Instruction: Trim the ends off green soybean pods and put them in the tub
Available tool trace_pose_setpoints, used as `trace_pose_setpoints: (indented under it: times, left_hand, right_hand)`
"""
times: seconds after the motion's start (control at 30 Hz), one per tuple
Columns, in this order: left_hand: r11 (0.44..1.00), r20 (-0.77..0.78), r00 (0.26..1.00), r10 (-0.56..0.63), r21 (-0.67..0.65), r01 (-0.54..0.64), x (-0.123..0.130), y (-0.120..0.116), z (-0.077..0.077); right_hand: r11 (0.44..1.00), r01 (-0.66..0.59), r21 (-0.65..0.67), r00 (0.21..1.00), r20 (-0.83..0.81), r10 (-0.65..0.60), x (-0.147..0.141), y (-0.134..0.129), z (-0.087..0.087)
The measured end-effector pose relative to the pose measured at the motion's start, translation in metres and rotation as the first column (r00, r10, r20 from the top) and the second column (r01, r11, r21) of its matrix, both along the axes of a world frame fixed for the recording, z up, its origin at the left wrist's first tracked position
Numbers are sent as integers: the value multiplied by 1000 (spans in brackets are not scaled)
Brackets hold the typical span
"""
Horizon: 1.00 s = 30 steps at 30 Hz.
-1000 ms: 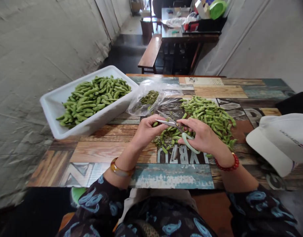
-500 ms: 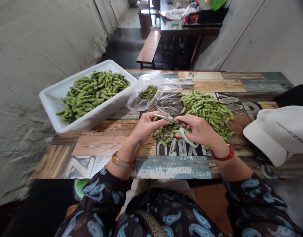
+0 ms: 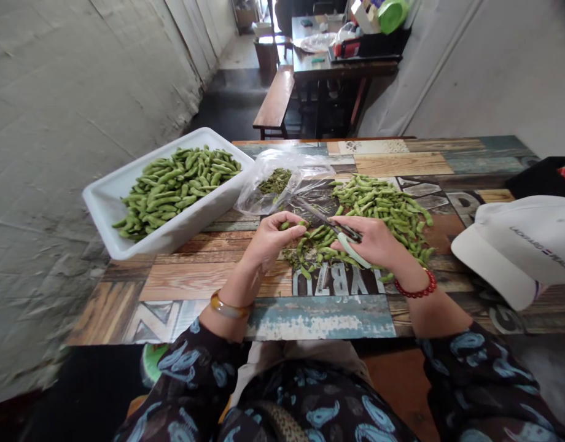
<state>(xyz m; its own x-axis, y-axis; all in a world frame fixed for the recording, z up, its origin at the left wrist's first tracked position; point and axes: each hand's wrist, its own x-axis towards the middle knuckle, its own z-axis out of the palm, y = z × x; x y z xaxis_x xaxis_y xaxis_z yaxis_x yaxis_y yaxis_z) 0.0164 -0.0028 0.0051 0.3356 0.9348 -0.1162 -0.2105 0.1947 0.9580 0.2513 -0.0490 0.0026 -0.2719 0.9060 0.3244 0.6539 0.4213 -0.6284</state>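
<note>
Scissors [image 3: 334, 224] swung off pod [image 3: 292, 224]; left hand [image 3: 272, 238] grip pinches pod, right hand [image 3: 378, 244] grip clamps scissors.

Dark sleeves [image 3: 194, 368] with blue paisley print, same on torso. Left wrist: amber bangle [image 3: 227, 307]. Right wrist: red bead bracelet [image 3: 414, 288]. Hands bare.
</note>
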Motion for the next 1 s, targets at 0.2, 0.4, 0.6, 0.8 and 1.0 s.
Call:
trace_pose_setpoints:
  times: [0.2,0.4,0.6,0.8,1.0]
  left_hand:
    - [984,202,979,-34,-165,68,3,-2,3]
    - [981,261,965,-34,-176,82,4,-4,3]
    - [984,238,968,-81,-138,116,8,-5,-4]
    - [986,255,961,-105,-99,134,9,-7,-5]
    - [980,282,948,-145,-91,177,9,-8,-2]
  right_hand:
    - [993,83,78,996,-43,-80,-5,-1,-5]
    - [994,0,108,999,46,-5,-13,-2,-7]
    - [994,-14,111,997,82,5,-17,-4,-6]
    - [990,-19,142,992,126,1,-17,-4,-7]
    - [990,-12,139,992,126,-5,-17,-4,-8]
